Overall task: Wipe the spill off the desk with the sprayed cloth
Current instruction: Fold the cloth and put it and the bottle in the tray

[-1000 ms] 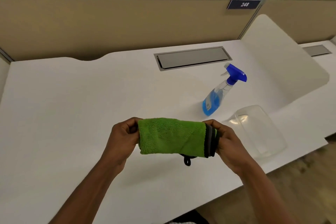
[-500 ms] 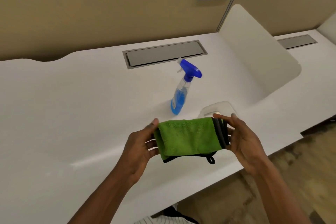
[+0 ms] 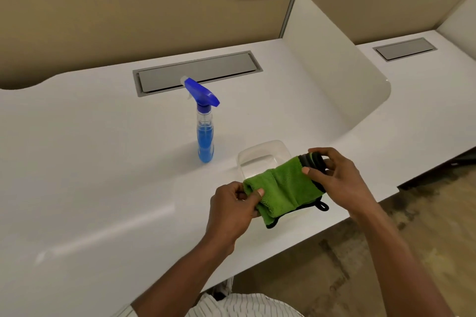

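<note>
A folded green cloth (image 3: 284, 186) with black edging and a small black loop is held between both hands above the white desk (image 3: 103, 175), near its front edge. My left hand (image 3: 231, 207) pinches the cloth's left end with thumb on top. My right hand (image 3: 337, 177) grips the right, black-edged end. A spray bottle (image 3: 205, 134) with blue liquid and a blue trigger head stands upright on the desk, left of and behind the cloth. No spill is clearly visible on the desk surface.
A clear plastic container (image 3: 260, 157) sits on the desk just behind the cloth, partly hidden by it. A grey cable tray lid (image 3: 198, 73) lies at the back. A white divider panel (image 3: 334, 64) rises on the right; the floor lies beyond the front edge.
The view has swung right, so the bottle and tray sit further left. Both hands have shifted the cloth toward the clear container, and the cloth now tilts down to the left.
</note>
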`<action>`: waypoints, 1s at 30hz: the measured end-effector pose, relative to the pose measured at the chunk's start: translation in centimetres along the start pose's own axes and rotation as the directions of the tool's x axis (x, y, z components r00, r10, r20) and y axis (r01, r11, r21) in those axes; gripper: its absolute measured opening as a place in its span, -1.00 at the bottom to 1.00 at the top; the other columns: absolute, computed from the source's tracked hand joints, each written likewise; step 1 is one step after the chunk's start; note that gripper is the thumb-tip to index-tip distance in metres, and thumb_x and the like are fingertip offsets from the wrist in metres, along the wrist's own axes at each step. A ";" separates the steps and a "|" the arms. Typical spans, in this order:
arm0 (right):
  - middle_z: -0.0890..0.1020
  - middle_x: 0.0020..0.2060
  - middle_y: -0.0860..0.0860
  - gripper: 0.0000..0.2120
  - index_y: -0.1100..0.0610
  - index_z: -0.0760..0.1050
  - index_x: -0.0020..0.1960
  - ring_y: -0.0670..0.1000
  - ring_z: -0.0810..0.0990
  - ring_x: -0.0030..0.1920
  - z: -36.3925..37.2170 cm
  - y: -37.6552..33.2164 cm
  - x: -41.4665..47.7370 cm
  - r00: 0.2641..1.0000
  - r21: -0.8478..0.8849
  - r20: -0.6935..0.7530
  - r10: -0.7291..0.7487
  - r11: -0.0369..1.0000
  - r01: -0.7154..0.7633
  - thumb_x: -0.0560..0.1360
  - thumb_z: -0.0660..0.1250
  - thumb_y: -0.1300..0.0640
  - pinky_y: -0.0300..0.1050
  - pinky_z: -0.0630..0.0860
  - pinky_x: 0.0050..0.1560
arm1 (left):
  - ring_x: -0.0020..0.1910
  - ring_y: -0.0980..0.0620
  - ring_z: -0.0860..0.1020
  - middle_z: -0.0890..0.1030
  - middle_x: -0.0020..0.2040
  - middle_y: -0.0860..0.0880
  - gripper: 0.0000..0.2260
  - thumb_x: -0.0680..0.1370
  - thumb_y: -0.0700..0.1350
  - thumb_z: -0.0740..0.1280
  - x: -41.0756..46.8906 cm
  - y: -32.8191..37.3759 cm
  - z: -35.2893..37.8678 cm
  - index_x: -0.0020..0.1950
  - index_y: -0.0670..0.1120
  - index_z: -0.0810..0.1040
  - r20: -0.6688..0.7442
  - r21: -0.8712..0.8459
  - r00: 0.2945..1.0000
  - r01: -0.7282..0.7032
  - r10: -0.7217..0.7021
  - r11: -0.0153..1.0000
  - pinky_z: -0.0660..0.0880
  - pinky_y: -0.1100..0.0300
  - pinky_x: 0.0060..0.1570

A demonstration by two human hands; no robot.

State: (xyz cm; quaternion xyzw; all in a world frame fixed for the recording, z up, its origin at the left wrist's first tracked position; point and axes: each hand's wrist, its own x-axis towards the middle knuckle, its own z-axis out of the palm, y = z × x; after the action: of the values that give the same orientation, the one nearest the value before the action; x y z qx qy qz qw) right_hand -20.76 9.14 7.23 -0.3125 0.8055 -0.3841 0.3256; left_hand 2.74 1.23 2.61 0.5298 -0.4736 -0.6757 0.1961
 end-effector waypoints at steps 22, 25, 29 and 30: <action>0.65 -0.01 -0.01 -0.80 0.07 0.69 0.02 0.06 0.60 0.05 5.1 7.0 0.3 0.910 -0.663 -0.119 -0.398 0.714 0.225 0.46 0.51 0.32 -0.02 0.58 -0.40 | -0.06 0.03 0.68 0.69 -0.06 0.11 -0.67 0.59 0.22 0.55 2.3 -3.6 4.2 0.06 0.08 0.48 -0.176 0.734 0.950 -0.048 0.257 0.678 0.56 0.10 -0.08; 0.65 -0.02 -0.04 -0.82 0.05 0.68 0.00 0.04 0.61 0.04 5.6 6.1 0.7 0.905 -0.610 -0.138 -0.403 0.755 0.243 0.46 0.52 0.28 -0.01 0.59 -0.37 | -0.02 0.03 0.71 0.73 -0.03 0.09 -0.55 0.52 0.30 0.58 2.7 -3.5 4.0 0.14 0.09 0.46 -0.224 0.703 0.956 0.023 0.192 0.710 0.51 0.11 -0.12; 0.65 0.01 -0.09 -0.82 -0.01 0.67 0.05 -0.07 0.64 -0.04 6.6 2.3 2.0 0.921 -0.422 -0.135 -0.364 0.862 0.279 0.48 0.53 0.17 0.03 0.66 -0.15 | 0.04 0.02 0.71 0.74 0.03 0.08 -0.49 0.46 0.42 0.57 3.1 -3.6 3.6 0.12 0.11 0.47 -0.248 0.664 0.964 0.099 0.093 0.741 0.43 0.13 -0.15; 0.67 0.01 -0.10 -0.81 0.00 0.67 0.07 -0.08 0.66 -0.06 7.1 1.0 2.5 0.923 -0.352 -0.109 -0.369 0.883 0.311 0.47 0.55 0.14 0.03 0.67 -0.11 | 0.03 0.02 0.72 0.74 0.03 0.08 -0.48 0.45 0.43 0.56 3.2 -3.6 3.4 0.10 0.10 0.50 -0.243 0.656 0.967 0.107 0.074 0.747 0.46 0.13 -0.15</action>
State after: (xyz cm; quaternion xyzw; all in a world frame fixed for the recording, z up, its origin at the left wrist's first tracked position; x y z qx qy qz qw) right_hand -17.11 4.79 2.21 -0.4645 0.8155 -0.3216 0.1251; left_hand -0.66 2.00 -2.21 0.6507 -0.6489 -0.3915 0.0475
